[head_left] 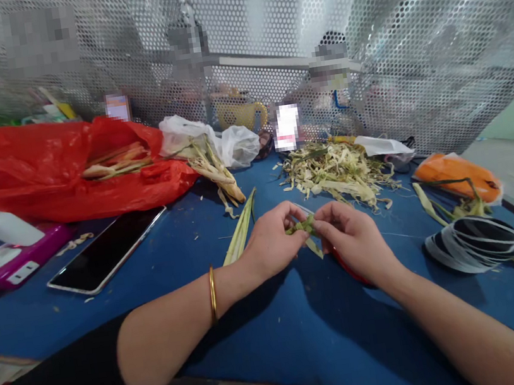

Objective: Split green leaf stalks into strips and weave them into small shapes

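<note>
Above the middle of the blue table, my two hands meet at a small green woven husk piece (308,226). My left hand (275,237) pinches its left side between thumb and fingers. From the right, my right hand (349,233) grips the same piece, fingertips close to those of the left. A short strip of husk hangs below the fingertips. Under my right hand shows part of a red rim, mostly hidden. Pale green husk strips (242,229) lie just behind my left wrist. A heap of shredded husk (337,171) lies beyond my hands.
A red plastic bag (33,166) with dried husks, a phone (107,252) and a purple power strip (20,257) occupy the left. At right are a spool of clear line (475,245) and an orange package (458,177). A perforated metal screen (256,20) borders the back.
</note>
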{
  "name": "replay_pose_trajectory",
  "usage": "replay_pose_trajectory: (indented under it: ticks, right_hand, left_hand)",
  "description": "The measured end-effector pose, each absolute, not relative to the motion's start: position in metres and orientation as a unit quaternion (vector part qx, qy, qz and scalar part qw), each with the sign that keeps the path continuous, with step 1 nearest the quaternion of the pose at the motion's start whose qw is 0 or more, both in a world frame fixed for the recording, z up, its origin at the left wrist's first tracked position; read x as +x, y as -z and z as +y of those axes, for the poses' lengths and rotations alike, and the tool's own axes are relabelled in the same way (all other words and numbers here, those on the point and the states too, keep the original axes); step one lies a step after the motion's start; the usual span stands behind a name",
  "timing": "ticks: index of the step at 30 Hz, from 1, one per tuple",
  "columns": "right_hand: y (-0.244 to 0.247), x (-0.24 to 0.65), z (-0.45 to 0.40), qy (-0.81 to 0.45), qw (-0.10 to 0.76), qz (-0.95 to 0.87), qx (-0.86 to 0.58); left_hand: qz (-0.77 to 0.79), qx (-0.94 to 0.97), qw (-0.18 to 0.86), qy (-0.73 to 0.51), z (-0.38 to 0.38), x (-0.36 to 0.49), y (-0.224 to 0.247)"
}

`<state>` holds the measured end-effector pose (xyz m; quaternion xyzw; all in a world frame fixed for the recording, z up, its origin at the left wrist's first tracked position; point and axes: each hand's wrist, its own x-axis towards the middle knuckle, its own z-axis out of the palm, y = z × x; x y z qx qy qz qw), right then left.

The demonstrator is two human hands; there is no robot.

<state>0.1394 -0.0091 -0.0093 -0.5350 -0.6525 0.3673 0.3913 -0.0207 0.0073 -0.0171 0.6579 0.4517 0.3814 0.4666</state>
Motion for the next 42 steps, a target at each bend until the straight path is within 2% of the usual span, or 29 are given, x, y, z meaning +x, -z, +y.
replay_pose_trajectory:
  ticks: [5, 10, 14, 17, 24, 28, 37, 42]
  right_hand:
    - [0.006, 0.135, -0.010, -0.416, 0.442, -0.637, -0.475]
    - [0.010, 0.136, -0.009, -0.416, 0.436, -0.647, -0.467]
    - [0.008, 0.137, -0.010, -0.415, 0.402, -0.653, -0.488]
    - [0.005, 0.137, -0.011, -0.423, 0.387, -0.651, -0.497]
    - [0.013, 0.141, -0.010, -0.383, 0.382, -0.632, -0.554]
    - [0.012, 0.142, -0.010, -0.372, 0.371, -0.639, -0.562]
    - [0.008, 0.146, -0.006, -0.336, 0.376, -0.641, -0.579]
    - [0.005, 0.146, -0.007, -0.253, 0.374, -0.672, -0.587]
  left_hand:
    - [0.461, 0.626, 0.493, -0.392, 0.008, -0.020, 0.014]
    - [0.438, 0.553, 0.598, -0.379, 0.006, -0.018, 0.009]
    - [0.423, 0.538, 0.626, -0.375, 0.006, -0.017, 0.010]
    - [0.416, 0.592, 0.588, -0.362, 0.007, -0.019, 0.013]
    - [0.439, 0.734, 0.404, -0.325, 0.004, -0.023, 0.017]
    - [0.448, 0.766, 0.341, -0.311, 0.003, -0.023, 0.016]
    - [0.429, 0.780, 0.339, -0.304, 0.002, -0.023, 0.018]
    - [0.407, 0.789, 0.359, -0.288, 0.004, -0.022, 0.016]
